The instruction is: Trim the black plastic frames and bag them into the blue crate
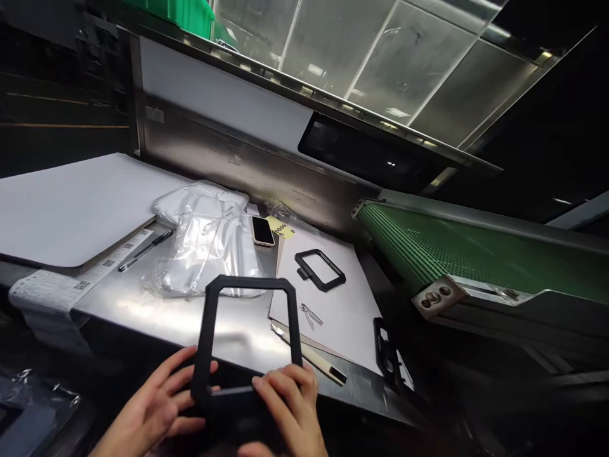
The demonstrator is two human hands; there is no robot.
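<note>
In front of me a black rectangular plastic frame (204, 336) is held upright and slightly tilted, its large opening showing the bench behind. My left hand (159, 406) grips its left side, with fingertips showing through the opening. My right hand (292, 403) is closed on the lower right corner, fingers over the bottom bar. A similar smaller black frame (308, 274) with a tab lies on a white board (354, 298). Near it on the board are small nail clippers (311, 314). A cream-handled cutter (323, 365) lies along the board's front edge.
Clear plastic bags (209, 241) are piled mid-bench beside a phone (262, 231) and a yellow card (280, 227). To the left lie a pen (145, 251), printed labels (57, 289) and a large white sheet (71, 209). A green conveyor belt (451, 247) runs at right; another black part (387, 352) sits near the bench edge.
</note>
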